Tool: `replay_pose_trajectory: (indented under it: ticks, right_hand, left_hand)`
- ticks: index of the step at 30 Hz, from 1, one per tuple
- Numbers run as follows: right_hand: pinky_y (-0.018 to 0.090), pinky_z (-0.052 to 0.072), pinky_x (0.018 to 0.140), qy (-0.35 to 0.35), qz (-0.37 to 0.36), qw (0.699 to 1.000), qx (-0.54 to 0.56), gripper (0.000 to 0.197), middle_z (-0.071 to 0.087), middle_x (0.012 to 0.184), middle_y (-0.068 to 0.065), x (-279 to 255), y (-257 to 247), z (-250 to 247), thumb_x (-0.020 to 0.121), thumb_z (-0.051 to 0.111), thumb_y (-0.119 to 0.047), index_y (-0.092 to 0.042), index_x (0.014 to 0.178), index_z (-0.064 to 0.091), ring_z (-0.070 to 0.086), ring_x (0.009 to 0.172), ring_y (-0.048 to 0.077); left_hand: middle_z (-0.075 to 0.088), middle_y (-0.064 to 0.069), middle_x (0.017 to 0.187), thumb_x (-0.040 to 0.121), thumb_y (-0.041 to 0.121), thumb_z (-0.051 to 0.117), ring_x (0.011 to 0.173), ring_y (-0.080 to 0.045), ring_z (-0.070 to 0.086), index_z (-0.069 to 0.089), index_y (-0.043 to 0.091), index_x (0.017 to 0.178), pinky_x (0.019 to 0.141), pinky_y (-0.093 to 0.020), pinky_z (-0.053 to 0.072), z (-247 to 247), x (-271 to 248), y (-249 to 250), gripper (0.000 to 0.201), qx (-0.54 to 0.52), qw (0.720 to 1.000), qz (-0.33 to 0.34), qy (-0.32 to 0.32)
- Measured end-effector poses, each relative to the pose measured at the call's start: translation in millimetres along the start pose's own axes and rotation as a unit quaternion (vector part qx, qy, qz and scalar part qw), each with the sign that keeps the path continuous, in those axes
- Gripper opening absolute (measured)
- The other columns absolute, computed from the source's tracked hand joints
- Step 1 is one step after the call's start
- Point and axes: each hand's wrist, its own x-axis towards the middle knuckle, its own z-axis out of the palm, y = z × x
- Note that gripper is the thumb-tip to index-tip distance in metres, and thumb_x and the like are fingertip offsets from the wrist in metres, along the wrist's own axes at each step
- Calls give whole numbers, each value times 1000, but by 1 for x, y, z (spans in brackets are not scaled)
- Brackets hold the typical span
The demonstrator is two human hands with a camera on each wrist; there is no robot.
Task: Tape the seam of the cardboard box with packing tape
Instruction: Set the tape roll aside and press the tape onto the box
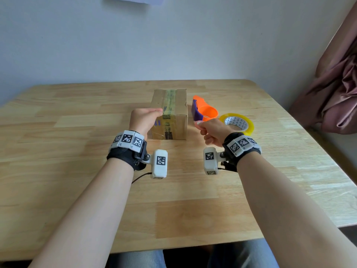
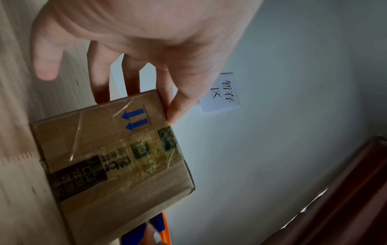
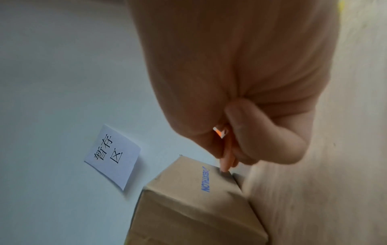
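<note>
Hidden: the far side of the box (image 1: pixel 170 113) is not seen; the print under its old tape is blurred in the left wrist view. The dispenser (image 1: pixel 204 111) is partly covered by the right hand (image 1: pixel 212 132), and its blade cannot be made out. The roll (image 1: pixel 239 122) is cut off at its near edge by the same hand.
Left hand (image 1: pixel 144 120): fingers loosely bent, held at the box's upper left edge; in the left wrist view the fingertips (image 2: pixel 173 114) are seen touching the top corner, with nothing gripped.
Right hand: fingers curled, thumb and forefinger pinched together just right of the box; whether anything is held in the pinch cannot be told.
Box: brown cardboard, rectangular, set on the table (image 1: pixel 77 171) at its middle; a yellowed, glossy tape strip is laid along the top and down the near face; blue arrows are printed on it.
Dispenser: orange and purple plastic, just right of the box.
Roll: clear yellowish tape on a white printed core, lying flat, beside the dispenser.
Table: pale jointed wood, rounded corners.
</note>
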Motion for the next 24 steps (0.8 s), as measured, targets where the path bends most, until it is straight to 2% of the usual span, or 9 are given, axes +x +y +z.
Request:
replay_pose_trajectory:
  ticks: [2, 5, 6, 8, 10, 12, 18, 21, 24]
  right_hand:
    - [16, 21, 35, 7, -9, 999, 30, 36, 41, 68, 5, -2, 0, 1, 101, 46, -10, -16, 65, 48, 25, 39, 9]
    - [16, 20, 36, 6, -15, 995, 103, 22, 49, 71, 9, -5, 0, 0, 95, 45, -10, -14, 74, 49, 26, 41, 10]
    - [16, 21, 35, 2, -17, 992, 121, 16, 51, 71, 9, -6, 0, 0, 97, 50, -15, -13, 81, 51, 28, 42, 10]
    - [15, 23, 34, -8, -26, 990, 135, 20, 51, 69, 8, -6, 1, 0, 100, 58, -28, -14, 88, 52, 28, 43, 9]
    - [15, 20, 33, -13, -42, 991, 128, 29, 46, 64, 5, -6, 3, 0, 104, 54, -28, -17, 78, 50, 26, 41, 8]
    - [15, 19, 33, -17, -53, 990, 127, 37, 42, 60, 2, -5, 5, 0, 106, 49, -21, -17, 69, 46, 25, 39, 7]
    - [16, 22, 31, 1, -45, 988, 146, 41, 37, 57, 3, -4, 10, 1, 101, 35, 1, -14, 64, 42, 26, 35, 8]
    - [17, 20, 33, 3, -36, 991, 129, 40, 33, 61, 4, -6, 11, 3, 92, 29, 8, -16, 61, 37, 22, 38, 9]
    - [17, 20, 34, 28, -28, 993, 109, 31, 39, 67, 8, -8, 10, 7, 85, 32, 9, -14, 65, 34, 22, 39, 11]
  left_hand:
    - [69, 11, 95, 93, 18, 72, 70, 4, 50, 80, 20, 113, 59, -22, 35, 0, 0, 0, 22, 0, 1000, -2, -1]
    - [67, 16, 88, 92, 17, 72, 76, 8, 50, 80, 18, 114, 80, -31, 39, -1, 0, 0, 23, -9, 1000, -5, -3]
    - [65, 18, 86, 92, 17, 73, 77, 8, 50, 80, 18, 114, 83, -32, 38, -1, -1, 0, 23, -12, 1000, -6, -4]
    - [64, 19, 84, 92, 16, 73, 77, 8, 50, 80, 17, 114, 85, -32, 38, 0, -1, 0, 23, -18, 1000, -6, -5]
    - [64, 19, 84, 92, 16, 73, 77, 8, 51, 80, 17, 114, 85, -32, 39, 0, -1, 0, 23, -21, 1000, -4, -3]
    - [64, 19, 85, 92, 16, 73, 78, 7, 51, 80, 17, 113, 85, -31, 39, 0, -1, -1, 23, -22, 1000, -4, -3]
    - [66, 17, 90, 92, 17, 72, 79, 7, 51, 80, 18, 113, 82, -31, 40, 0, -2, -2, 22, -16, 1000, 3, -3]
    - [66, 17, 89, 93, 17, 72, 79, 7, 51, 80, 19, 113, 74, -28, 41, 0, -2, -2, 22, -12, 1000, 3, -5]
    - [65, 18, 88, 93, 18, 72, 79, 7, 51, 80, 19, 113, 63, -23, 39, -1, -3, -2, 22, -8, 1000, 4, -3]
